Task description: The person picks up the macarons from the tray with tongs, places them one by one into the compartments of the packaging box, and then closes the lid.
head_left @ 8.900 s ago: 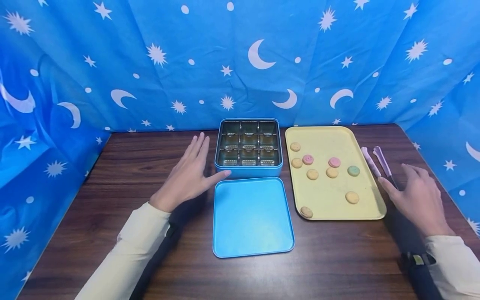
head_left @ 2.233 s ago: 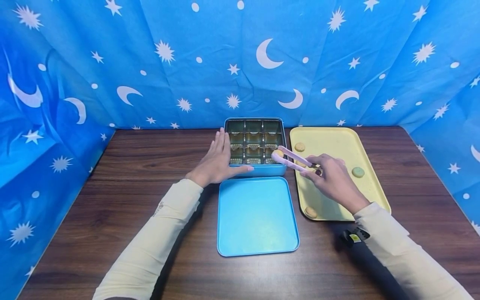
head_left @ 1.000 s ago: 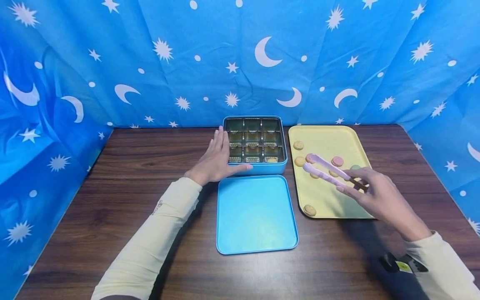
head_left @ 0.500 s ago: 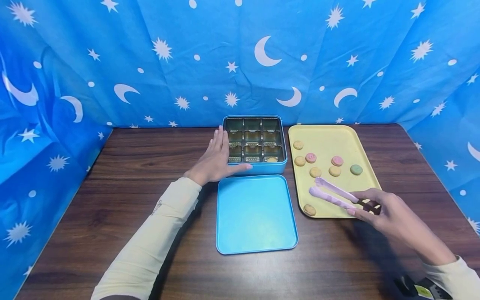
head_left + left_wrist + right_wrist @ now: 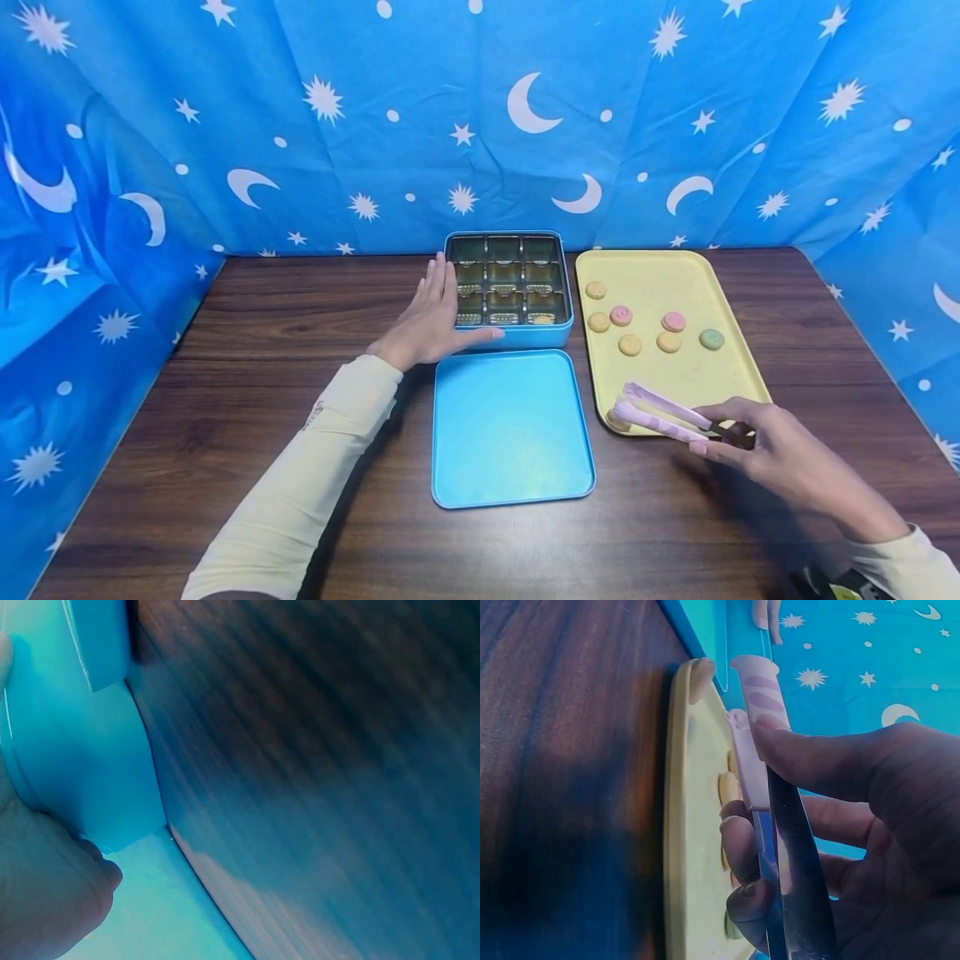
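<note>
My right hand [image 5: 787, 458] holds pink-and-white tongs [image 5: 667, 408] with dark handles, thumb on one arm and fingers on the other. The tongs' tips are parted and hover over the tray's near-left corner, partly covering a tan macaron [image 5: 617, 419]. In the right wrist view that macaron [image 5: 701, 680] leans on the tray's rim, apart from the tips. My left hand [image 5: 427, 321] lies with straight fingers along the left side of a blue tin [image 5: 532, 337], thumb across its front. A yellow macaron [image 5: 543, 319] sits in the tin's front-right compartment; its other compartments look bare.
The yellow tray [image 5: 705, 283] bears several yellow macarons, two pink ones and a green macaron [image 5: 712, 339]. A blue lid [image 5: 513, 429] lies in front of the tin. Behind the brown table [image 5: 300, 317] hangs a blue starry cloth [image 5: 420, 125].
Earlier my right hand took up the tongs, and a yellow macaron went from the tray into the tin. Since then the tongs have moved to the tray's near-left corner. My left hand stays at the tin.
</note>
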`<action>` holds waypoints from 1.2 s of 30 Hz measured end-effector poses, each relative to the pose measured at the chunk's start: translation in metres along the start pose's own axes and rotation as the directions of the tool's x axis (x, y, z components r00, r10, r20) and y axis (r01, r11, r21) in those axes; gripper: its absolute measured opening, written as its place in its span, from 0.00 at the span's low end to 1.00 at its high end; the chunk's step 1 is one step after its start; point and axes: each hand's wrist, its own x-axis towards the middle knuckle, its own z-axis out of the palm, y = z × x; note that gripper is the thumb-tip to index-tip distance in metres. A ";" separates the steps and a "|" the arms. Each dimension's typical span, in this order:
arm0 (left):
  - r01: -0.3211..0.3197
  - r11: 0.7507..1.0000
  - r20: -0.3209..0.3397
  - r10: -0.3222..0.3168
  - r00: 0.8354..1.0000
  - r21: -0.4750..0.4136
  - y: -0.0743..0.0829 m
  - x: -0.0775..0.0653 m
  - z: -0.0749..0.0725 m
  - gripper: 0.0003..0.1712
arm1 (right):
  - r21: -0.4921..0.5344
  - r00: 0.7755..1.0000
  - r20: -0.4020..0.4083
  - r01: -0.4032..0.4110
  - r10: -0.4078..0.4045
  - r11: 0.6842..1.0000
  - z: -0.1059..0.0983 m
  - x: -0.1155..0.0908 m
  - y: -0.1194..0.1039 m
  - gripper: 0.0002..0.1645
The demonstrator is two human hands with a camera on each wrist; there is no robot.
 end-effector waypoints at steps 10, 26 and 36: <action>0.006 1.000 -0.004 -0.006 1.000 0.004 -0.001 0.000 0.001 0.79 | 0.018 1.000 0.030 0.000 -0.001 1.000 0.006 0.001 0.001 0.17; -0.008 1.000 -0.012 0.008 1.000 -0.004 -0.002 0.000 0.002 0.79 | 0.022 0.997 0.069 -0.018 0.016 1.000 0.012 0.002 0.004 0.19; -0.004 1.000 -0.006 0.004 1.000 -0.008 -0.003 0.002 0.001 0.79 | 0.031 0.998 0.061 -0.017 0.015 0.999 0.012 0.004 0.004 0.17</action>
